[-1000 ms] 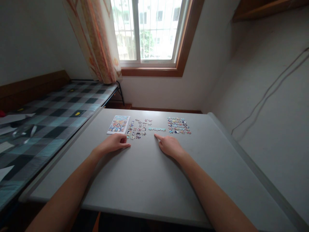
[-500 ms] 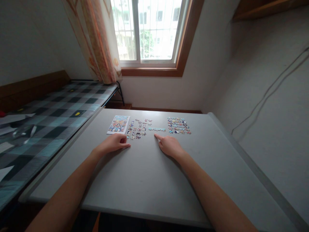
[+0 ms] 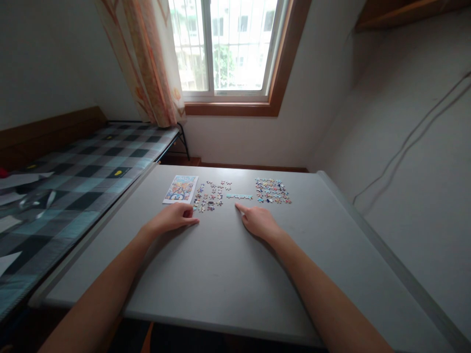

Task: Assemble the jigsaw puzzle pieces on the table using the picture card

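My left hand point(image 3: 173, 216) rests on the table beside the lower edge of a colourful picture card point(image 3: 182, 189). Its fingers are bent, the thumb stands apart from them, and nothing shows between. Just beyond its fingertips lie loose jigsaw pieces point(image 3: 210, 202) in a scattered group. With the index finger stretched out, my right hand point(image 3: 259, 221) touches the tabletop just below a joined strip of puzzle pieces point(image 3: 239, 196), apart from it. The other fingers of that hand are curled and partly hidden. A second, denser group of jigsaw pieces point(image 3: 272, 191) lies to the right of the strip.
The white table point(image 3: 221, 274) stretches between both forearms. A bed with a checked cover point(image 3: 121, 147) stands along its left side, with papers point(image 3: 25, 180) on it. Behind are a curtain point(image 3: 147, 63) and a window point(image 3: 239, 49); a cable point(image 3: 405, 142) hangs on the right wall.
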{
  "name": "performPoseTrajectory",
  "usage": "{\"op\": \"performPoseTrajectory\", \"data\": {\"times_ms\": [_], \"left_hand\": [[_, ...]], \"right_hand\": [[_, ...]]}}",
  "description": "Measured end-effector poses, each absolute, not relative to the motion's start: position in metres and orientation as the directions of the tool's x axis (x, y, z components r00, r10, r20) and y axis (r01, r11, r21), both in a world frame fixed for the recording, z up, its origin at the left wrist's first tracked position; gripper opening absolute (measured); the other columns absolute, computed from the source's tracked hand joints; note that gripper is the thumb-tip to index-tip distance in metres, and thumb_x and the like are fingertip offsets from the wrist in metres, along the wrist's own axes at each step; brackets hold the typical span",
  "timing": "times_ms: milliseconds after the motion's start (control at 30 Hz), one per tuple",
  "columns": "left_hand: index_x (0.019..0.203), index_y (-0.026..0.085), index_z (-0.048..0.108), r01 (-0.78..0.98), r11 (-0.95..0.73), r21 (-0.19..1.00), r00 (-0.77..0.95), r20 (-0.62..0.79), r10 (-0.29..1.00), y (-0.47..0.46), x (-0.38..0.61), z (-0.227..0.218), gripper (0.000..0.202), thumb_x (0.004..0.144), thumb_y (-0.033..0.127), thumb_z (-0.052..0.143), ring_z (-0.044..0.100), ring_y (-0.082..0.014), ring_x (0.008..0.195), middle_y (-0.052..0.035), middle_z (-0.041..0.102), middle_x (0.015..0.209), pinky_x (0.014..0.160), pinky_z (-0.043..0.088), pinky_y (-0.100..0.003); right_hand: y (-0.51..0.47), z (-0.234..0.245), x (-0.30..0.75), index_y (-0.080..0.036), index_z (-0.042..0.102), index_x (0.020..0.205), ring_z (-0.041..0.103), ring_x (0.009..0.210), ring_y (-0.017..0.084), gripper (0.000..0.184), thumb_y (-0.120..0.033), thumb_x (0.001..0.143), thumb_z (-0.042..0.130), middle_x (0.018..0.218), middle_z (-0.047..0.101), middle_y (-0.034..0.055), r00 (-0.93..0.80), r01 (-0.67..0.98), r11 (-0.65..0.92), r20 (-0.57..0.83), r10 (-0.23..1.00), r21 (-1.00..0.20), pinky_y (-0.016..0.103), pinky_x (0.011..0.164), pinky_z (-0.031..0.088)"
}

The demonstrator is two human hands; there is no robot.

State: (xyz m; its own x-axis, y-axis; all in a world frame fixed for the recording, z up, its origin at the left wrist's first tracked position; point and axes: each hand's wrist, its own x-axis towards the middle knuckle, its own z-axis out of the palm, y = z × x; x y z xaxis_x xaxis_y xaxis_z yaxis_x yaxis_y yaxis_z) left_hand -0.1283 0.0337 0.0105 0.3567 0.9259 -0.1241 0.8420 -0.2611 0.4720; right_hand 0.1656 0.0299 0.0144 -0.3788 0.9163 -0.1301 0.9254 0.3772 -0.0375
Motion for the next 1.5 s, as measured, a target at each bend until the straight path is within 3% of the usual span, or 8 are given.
{"op": "performPoseTrajectory", "data": {"times_ms": [1200,1500], "left_hand": [[0.061,0.018,0.053,0.829,-0.243,0.504,0.344,-0.118,0.931,0.033,-0.1282,0.0103,0.042,0.068,0.06,0.057,0.045,-0.0123,0.056,0.0011,0.054,0.059,0.052,0.027,-0.024],[0.069,0.019,0.055,0.877,-0.269,0.397,0.305,-0.028,0.952,0.0311,-0.124,0.0169,0.035,0.072,0.054,0.056,0.048,-0.0124,0.058,0.0002,0.059,0.066,0.053,0.027,-0.024]], "right_hand": [[0.0279,0.018,0.1652,-0.03,0.032,0.141,0.063,0.09,0.022,0.051,-0.025,0.09,0.029,0.103,0.068,0.0094,-0.373,0.928,0.368,-0.154,0.915,-0.06,0.03,0.076,0.041],[0.0286,0.0168,0.1657,-0.031,0.034,0.14,0.064,0.087,0.023,0.052,-0.024,0.089,0.031,0.099,0.068,0.0097,-0.38,0.925,0.378,-0.129,0.916,-0.04,0.029,0.07,0.042]]}}
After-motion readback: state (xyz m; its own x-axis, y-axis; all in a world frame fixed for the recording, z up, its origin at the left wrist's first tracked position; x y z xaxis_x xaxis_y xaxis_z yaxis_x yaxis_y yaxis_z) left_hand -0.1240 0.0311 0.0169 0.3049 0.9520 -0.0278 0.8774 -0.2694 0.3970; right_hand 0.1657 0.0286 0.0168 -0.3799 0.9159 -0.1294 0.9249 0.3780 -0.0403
